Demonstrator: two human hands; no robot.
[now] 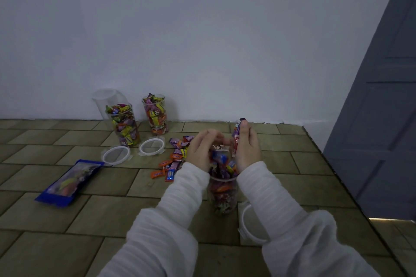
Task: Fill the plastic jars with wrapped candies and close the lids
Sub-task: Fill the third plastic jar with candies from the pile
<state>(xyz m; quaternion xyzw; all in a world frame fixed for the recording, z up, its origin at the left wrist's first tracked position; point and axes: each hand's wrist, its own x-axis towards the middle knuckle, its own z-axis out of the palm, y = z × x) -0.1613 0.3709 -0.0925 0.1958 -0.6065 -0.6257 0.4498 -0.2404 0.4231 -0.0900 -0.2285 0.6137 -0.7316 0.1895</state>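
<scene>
A clear plastic jar (222, 195) heaped with wrapped candies stands in front of me on the tiled surface. Over its mouth my left hand (201, 149) curls its fingers onto the top candies. My right hand (246, 144) grips a handful of wrapped candies (236, 135) just right of the mouth. Two more jars full of candies (125, 124) (155, 113) stand open by the wall, with an empty jar (105, 99) behind them. Two white lids (116, 155) (151, 146) lie before those jars. A third lid (251, 223) lies beside my right sleeve.
Loose candies (174, 159) are scattered left of my hands. A blue candy bag (67, 183) lies flat at the left. The white wall runs along the back, and a grey door (382, 119) stands past the surface's right edge.
</scene>
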